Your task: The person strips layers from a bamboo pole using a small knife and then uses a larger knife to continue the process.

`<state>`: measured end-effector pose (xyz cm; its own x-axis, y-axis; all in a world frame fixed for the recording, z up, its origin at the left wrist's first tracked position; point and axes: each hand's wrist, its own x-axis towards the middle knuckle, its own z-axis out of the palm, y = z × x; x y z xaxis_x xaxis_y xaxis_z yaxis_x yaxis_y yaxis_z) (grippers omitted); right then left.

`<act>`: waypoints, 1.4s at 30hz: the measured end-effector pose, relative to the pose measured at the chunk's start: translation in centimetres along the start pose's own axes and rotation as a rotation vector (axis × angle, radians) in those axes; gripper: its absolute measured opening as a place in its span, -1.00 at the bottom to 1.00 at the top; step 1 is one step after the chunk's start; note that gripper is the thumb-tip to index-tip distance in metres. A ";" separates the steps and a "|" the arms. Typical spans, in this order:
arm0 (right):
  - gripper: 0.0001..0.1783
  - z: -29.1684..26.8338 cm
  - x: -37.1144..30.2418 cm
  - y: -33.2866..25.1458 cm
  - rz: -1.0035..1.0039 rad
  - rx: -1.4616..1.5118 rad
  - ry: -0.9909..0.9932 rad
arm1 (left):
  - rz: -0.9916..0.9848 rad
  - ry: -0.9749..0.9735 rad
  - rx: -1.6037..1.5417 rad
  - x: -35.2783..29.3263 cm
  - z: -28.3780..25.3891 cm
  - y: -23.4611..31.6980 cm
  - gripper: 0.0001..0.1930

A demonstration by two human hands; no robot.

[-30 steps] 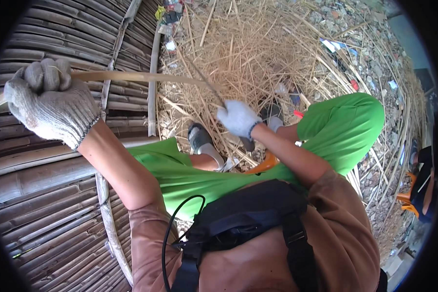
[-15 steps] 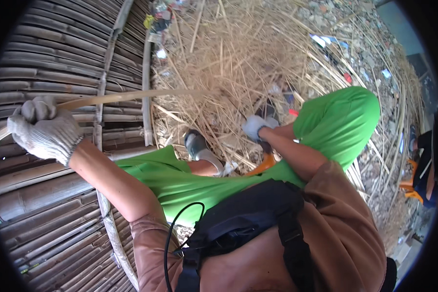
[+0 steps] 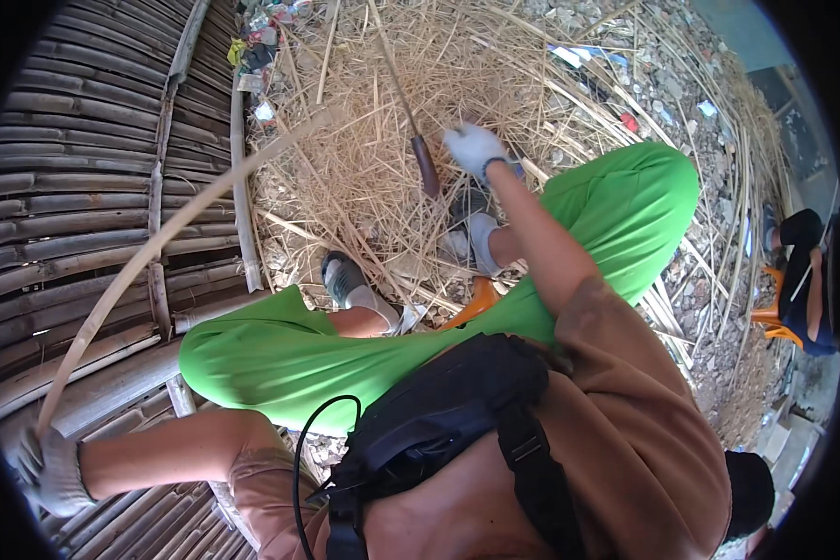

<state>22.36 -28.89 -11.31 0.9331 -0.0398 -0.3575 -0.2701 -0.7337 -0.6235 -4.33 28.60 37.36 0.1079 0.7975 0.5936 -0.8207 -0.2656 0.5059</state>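
My left hand [image 3: 49,472], in a light knitted glove, is closed around the near end of a long pale bamboo strip [image 3: 145,254]. The strip curves up and away over the straw-like shavings, its far end blurred. My right hand [image 3: 476,149], gloved too, hovers above my right foot; its fingers are blurred, and whether they hold anything does not show. Just left of it, apart from it, a knife with a dark brown handle [image 3: 426,168] and a long thin blade rests on the shavings, pointing away from me.
A wall of bamboo slats [image 3: 75,168] runs along the left. Thin shavings [image 3: 364,177] cover the ground ahead, with rubble and litter [image 3: 663,103] beyond at right. An orange stool [image 3: 476,301] shows between my green-clad legs. Another person [image 3: 807,280] sits at the far right.
My left hand has moved down toward me, drawing the strip into a slant. My right hand has moved forward and slightly left. The knife now shows lying on the shavings.
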 end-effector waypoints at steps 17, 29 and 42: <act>-0.46 11.7 8.8 26.3 0.710 -0.573 -0.128 | -1.767 0.313 -0.427 -40.5 -7.1 -10.7 -0.13; -0.43 -1.4 9.2 13.1 0.238 -0.211 0.177 | -0.787 -1.657 1.257 -37.9 -8.5 -14.1 -0.16; -0.53 -10.3 0.0 -2.6 -0.443 -0.061 0.019 | -1.230 -1.247 0.861 -39.9 -6.6 -9.1 -0.71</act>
<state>25.53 -34.01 -2.52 0.9600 0.2751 -0.0516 0.1706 -0.7214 -0.6711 -4.86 2.80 4.92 0.9052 0.0596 -0.4207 0.4061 -0.4127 0.8153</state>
